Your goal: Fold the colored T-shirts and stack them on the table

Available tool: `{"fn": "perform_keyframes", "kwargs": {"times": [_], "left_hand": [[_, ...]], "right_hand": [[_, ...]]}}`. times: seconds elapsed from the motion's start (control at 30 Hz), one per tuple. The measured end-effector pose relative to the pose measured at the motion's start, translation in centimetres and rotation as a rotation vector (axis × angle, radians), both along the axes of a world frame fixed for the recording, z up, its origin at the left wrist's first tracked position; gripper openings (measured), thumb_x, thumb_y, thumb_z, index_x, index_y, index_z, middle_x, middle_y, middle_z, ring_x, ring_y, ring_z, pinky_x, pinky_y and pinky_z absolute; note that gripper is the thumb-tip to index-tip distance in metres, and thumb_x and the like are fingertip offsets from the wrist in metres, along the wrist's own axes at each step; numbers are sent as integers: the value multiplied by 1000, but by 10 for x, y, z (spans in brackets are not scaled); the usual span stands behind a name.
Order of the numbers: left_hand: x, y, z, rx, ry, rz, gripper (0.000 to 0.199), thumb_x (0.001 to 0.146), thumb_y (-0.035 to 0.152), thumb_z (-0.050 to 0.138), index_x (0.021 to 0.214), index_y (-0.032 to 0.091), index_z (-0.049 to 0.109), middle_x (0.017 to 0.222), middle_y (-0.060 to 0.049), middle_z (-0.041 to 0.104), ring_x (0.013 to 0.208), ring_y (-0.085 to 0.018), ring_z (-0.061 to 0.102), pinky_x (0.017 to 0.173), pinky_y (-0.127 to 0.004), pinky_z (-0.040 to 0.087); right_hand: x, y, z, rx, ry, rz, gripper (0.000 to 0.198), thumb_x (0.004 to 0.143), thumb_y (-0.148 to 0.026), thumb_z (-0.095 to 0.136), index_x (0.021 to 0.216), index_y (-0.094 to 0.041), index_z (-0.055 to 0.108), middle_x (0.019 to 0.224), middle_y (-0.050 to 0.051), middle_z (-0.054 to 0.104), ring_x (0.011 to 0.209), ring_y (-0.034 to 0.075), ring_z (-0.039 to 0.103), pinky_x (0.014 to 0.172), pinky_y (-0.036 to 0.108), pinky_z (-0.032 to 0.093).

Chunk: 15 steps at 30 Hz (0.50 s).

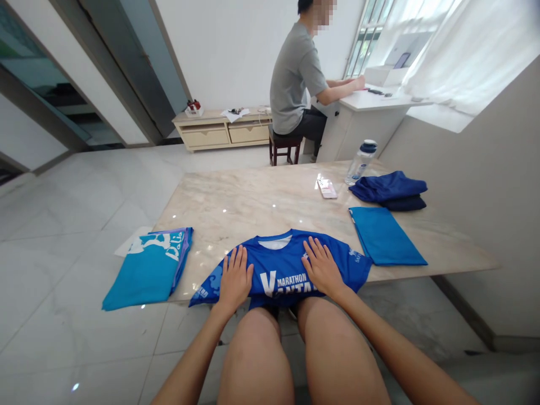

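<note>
A blue T-shirt (pixel 282 260) with white "MARATHON" lettering lies spread at the near edge of the marble-topped table (pixel 248 197), its collar pointing away from me. Its lower part hangs over the edge towards my knees. My left hand (pixel 236 277) rests flat on the shirt near the left sleeve, fingers stretched out. On the other side of the collar my right hand (pixel 323 267) presses flat on the chest, fingers slightly apart and partly over the lettering. Neither hand grips the cloth.
Folded blue garments (pixel 147 267) lie at the left. On the right are a folded teal cloth (pixel 388 236), bundled navy clothing (pixel 390 188), a phone (pixel 327 189) and a water bottle (pixel 360 163). Beyond, a person (pixel 293 79) sits on a stool at a white desk (pixel 371 101).
</note>
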<state>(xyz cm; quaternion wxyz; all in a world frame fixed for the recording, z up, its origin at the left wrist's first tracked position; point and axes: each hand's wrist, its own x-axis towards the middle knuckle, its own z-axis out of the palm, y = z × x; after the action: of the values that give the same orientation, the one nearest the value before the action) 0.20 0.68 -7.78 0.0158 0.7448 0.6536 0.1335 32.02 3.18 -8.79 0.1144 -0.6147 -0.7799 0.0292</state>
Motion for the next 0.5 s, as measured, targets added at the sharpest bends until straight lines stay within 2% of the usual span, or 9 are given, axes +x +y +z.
{"fn": "perform_keyframes", "kwargs": {"times": [0.1, 0.23, 0.5], "left_hand": [[-8, 32, 4, -32, 5, -32, 65, 112, 38, 34, 173, 17, 42, 175, -15, 45, 166, -35, 38, 137, -61, 29], [-15, 79, 7, -49, 17, -67, 65, 113, 40, 31, 173, 17, 42, 177, -14, 43, 167, -33, 35, 138, -59, 24], [-32, 195, 1, -105, 65, -130, 68, 114, 47, 27, 175, 17, 37, 182, -12, 34, 170, -31, 27, 139, -56, 19]], "right_hand": [[1, 20, 1, 2, -14, -10, 65, 115, -44, 33, 172, -14, 45, 181, 13, 32, 169, 33, 30, 136, 56, 28], [-1, 61, 7, -24, -24, -33, 67, 115, -45, 32, 173, -14, 42, 182, 14, 31, 170, 33, 27, 137, 56, 24], [-6, 172, 0, -33, -22, -31, 71, 114, -50, 28, 174, -14, 39, 183, 14, 29, 171, 34, 24, 138, 57, 21]]}}
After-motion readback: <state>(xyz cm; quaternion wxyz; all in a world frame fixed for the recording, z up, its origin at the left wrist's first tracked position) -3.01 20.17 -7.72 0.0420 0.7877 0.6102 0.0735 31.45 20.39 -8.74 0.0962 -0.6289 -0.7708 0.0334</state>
